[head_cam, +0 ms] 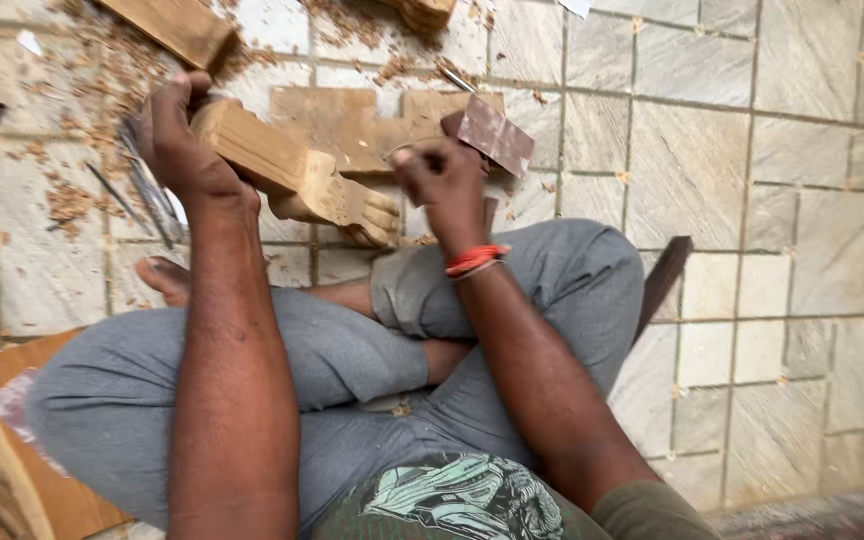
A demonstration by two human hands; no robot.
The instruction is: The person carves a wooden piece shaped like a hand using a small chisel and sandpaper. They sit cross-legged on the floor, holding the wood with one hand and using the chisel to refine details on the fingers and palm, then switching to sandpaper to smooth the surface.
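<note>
Two bare hands work over a carved wooden block [292, 170], pale tan, with a squared shaft at one end and a lobed, paw-like carving at the other. The left hand [177, 135] is closed around the shaft end, fingers wrapped over the top, so the carved end points away from that grip toward the right hand. The block hangs above the tiled floor [752, 150], just in front of the person's crossed legs in grey trousers [332, 350]. The right hand [442, 175], with an orange band at the wrist, pinches a folded piece of brown sandpaper [490, 133], which sticks up and outward from the fingers, just beside the carved end. Beyond the block lies a flat cut-out board [352, 125]. Wood shavings [72, 200] and thin metal tools [147, 195] lie past the left hand.
</note>
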